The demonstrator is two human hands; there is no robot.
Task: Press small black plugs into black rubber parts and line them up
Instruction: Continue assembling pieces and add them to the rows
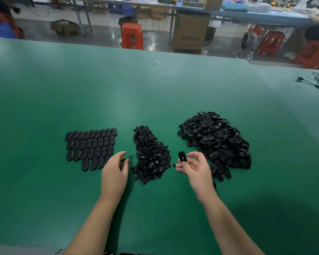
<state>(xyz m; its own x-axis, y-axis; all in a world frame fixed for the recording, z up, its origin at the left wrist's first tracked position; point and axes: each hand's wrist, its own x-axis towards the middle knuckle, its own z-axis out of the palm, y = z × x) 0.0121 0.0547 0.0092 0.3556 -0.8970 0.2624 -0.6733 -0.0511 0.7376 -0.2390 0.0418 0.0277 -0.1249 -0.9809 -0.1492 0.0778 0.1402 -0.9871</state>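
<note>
Pinching a plug (125, 159), left hand (114, 170) hovers beside lined-up parts (91, 147).

Single head-worn wide-angle view, looking forward and down from above the near edge of the green table (155, 92). Close on both forearms at frame bottom; workshop floor and a red stool (132, 35) distant at top. No second view to overlap.
</note>
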